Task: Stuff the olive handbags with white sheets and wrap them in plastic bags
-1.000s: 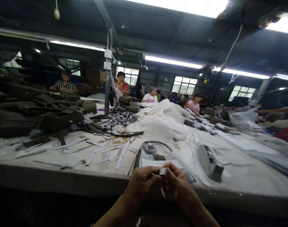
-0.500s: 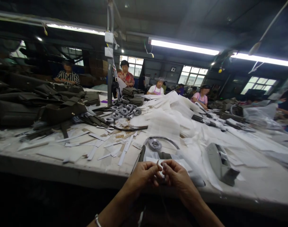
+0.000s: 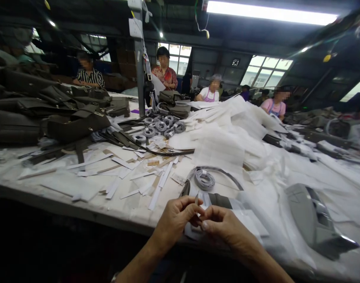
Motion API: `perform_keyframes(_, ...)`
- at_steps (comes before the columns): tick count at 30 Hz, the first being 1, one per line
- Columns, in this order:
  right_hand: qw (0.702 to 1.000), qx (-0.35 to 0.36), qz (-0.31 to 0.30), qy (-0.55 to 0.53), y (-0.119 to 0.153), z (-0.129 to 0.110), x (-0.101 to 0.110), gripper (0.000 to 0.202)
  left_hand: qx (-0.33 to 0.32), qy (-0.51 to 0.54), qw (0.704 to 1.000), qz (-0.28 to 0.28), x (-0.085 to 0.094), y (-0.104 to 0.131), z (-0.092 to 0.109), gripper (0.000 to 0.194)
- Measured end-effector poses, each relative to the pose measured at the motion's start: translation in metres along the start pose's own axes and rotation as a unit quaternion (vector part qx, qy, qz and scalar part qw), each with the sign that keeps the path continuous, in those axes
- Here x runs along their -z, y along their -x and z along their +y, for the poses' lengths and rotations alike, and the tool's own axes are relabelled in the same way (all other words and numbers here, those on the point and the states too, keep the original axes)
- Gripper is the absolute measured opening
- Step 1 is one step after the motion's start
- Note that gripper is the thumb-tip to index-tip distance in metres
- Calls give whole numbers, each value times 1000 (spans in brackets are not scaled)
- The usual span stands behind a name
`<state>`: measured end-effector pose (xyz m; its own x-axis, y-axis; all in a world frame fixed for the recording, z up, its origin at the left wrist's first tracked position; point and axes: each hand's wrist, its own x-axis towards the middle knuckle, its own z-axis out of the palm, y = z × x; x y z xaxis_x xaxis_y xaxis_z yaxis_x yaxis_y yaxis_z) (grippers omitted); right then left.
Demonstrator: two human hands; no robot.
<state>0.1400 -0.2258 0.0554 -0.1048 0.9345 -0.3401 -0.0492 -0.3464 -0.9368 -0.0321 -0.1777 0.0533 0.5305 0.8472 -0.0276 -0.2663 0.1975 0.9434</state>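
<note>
My left hand (image 3: 176, 220) and my right hand (image 3: 222, 224) meet at the table's near edge, fingertips pinched together. What sits between the fingers is too small to make out; a thin, pale sliver shows by the left fingertips. Just beyond them lies a dark olive bag (image 3: 221, 200), partly covered with clear wrapping and white sheet, its lower part hidden by my hands. A coiled strap (image 3: 205, 180) in grey wrapping rests above it, with the bag's dark handle (image 3: 227, 171) curving around behind.
A grey tape dispenser (image 3: 315, 220) stands at right. White foam sheets (image 3: 221, 133) pile up across the middle. Paper strips (image 3: 162, 182) litter the left side, near stacked dark bags (image 3: 73, 125) and wrapped coils (image 3: 160, 126). A metal post (image 3: 139, 74) rises behind; several people sit farther back.
The camera view has tilted down and come closer to the table. My hands have drawn together, the right fingertips now touching the left ones.
</note>
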Motion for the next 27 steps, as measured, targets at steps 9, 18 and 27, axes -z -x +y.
perform_keyframes(9, 995, 23, -94, -22, -47, -30, -17, 41, -34, 83, 996, -2, 39, -26, 1, 39)
perform_keyframes(18, 940, 94, -48, 325, -127, -43, -28, 29, -103, -239, 954, 148, 75, -51, 16, 24)
perform_keyframes(27, 978, -39, -123, 165, -166, -55, -25, 56, -2, 100, 985, 139, 117, -66, 10, 45)
